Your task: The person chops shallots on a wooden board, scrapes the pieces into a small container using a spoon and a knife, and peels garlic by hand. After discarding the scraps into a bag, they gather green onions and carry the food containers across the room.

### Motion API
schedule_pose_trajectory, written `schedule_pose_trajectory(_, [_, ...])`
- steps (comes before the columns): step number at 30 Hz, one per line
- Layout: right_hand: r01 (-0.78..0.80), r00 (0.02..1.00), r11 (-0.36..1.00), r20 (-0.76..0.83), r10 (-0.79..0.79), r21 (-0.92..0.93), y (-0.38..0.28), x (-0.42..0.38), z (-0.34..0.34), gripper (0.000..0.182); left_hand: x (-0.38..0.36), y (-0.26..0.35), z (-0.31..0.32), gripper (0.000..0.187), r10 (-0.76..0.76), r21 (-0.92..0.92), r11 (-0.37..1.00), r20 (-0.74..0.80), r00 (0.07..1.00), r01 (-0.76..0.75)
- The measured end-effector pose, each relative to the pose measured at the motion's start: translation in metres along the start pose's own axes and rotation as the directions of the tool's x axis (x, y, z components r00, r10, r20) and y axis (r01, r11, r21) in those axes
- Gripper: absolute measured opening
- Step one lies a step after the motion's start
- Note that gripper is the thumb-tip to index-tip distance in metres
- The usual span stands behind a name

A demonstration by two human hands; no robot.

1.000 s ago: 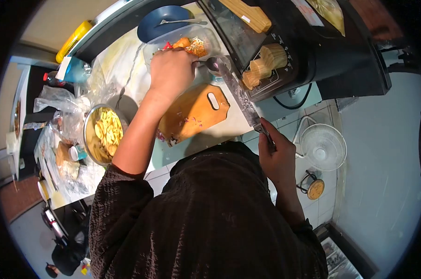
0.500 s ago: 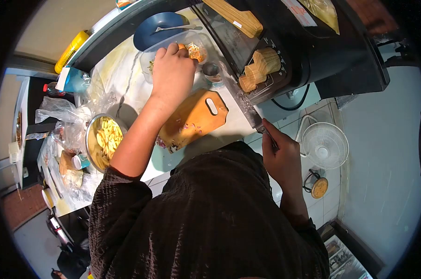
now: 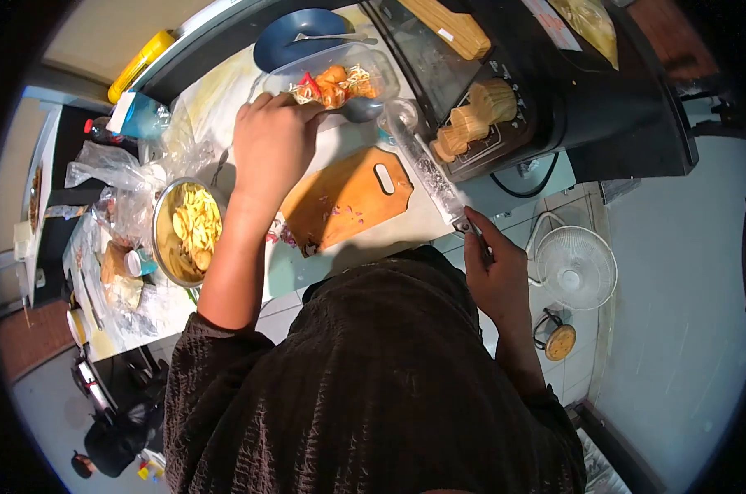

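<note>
My left hand [image 3: 274, 152] is closed, its fingertips at the handle end of a dark spoon [image 3: 362, 109]. The spoon lies level by the near edge of a clear plastic container [image 3: 385, 70], which holds bean sprouts, orange-brown pieces and something red. In my right hand [image 3: 498, 276] is the handle of a large knife [image 3: 429, 171], its wide blade pointing up and left, beside the black appliance. Between my hands lies a wooden cutting board [image 3: 348, 202] with small purple bits on it. More purple and white pieces [image 3: 281, 232] sit at its left edge.
A metal bowl of yellow slices [image 3: 196, 230] stands left of my forearm. Behind the container is a blue plate [image 3: 278, 41] with a fork. A black appliance [image 3: 546, 107] bears wooden utensils. Plastic bags [image 3: 126, 210] lie at left; a fan [image 3: 576, 262] stands on the floor. A person [image 3: 114, 445] is at lower left.
My left hand has moved left from over the container, uncovering its food, and the spoon now shows at its fingertips. My right hand still holds the knife in nearly the same place.
</note>
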State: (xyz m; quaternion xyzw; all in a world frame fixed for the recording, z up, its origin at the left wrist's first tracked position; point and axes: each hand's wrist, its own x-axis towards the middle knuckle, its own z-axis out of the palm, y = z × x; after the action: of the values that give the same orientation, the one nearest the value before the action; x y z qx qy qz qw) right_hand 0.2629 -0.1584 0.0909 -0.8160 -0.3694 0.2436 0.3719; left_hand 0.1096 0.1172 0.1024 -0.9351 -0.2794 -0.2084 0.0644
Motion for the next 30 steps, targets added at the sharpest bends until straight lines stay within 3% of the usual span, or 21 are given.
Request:
schedule_pose_trajectory(4, [0.059,0.991,0.997,0.115,-0.065,0.055,0.017,-0.001,0.013,0.032,-0.052,-0.013,-0.013,0.013,-0.211,-0.073,0.973,0.112,0.971,0.219])
schedule_pose_trajectory(7, [0.090,0.973,0.995,0.210,-0.096,0.038,0.033,0.003,0.026,0.032,-0.098,-0.014,-0.005,0.011,-0.400,-0.044,0.908,0.197,0.895,0.416])
schedule_pose_trajectory(10, [0.151,0.957,0.988,0.248,-0.150,0.015,0.044,0.007,0.038,0.032,-0.138,-0.012,0.011,0.011,-0.484,-0.062,0.863,0.178,0.857,0.501])
schedule_pose_trajectory(13, [0.150,0.946,0.988,0.284,-0.154,0.034,0.047,0.011,0.038,0.032,-0.156,-0.007,0.024,0.011,-0.531,-0.120,0.833,0.105,0.841,0.541])
schedule_pose_trajectory(19, [0.084,0.941,0.996,0.331,-0.075,-0.013,0.051,0.010,0.026,0.031,-0.166,0.002,0.035,0.012,-0.514,-0.094,0.846,0.116,0.850,0.525])
schedule_pose_trajectory(21, [0.192,0.940,0.981,0.289,-0.180,-0.015,0.060,0.007,0.024,0.031,-0.168,0.006,0.036,0.012,-0.512,-0.101,0.845,0.130,0.849,0.525])
schedule_pose_trajectory(23, [0.182,0.938,0.983,0.305,-0.164,-0.030,0.064,0.004,0.020,0.031,-0.171,0.011,0.034,0.014,-0.526,-0.159,0.814,0.210,0.824,0.559])
schedule_pose_trajectory(28, [0.145,0.945,0.989,0.301,-0.131,-0.023,0.065,0.000,0.019,0.031,-0.174,0.015,0.025,0.015,-0.589,-0.134,0.779,0.178,0.788,0.612])
schedule_pose_trajectory(30, [0.209,0.945,0.978,0.261,-0.198,-0.013,0.069,0.001,0.022,0.031,-0.177,0.016,0.024,0.014,-0.621,-0.120,0.756,0.178,0.763,0.644])
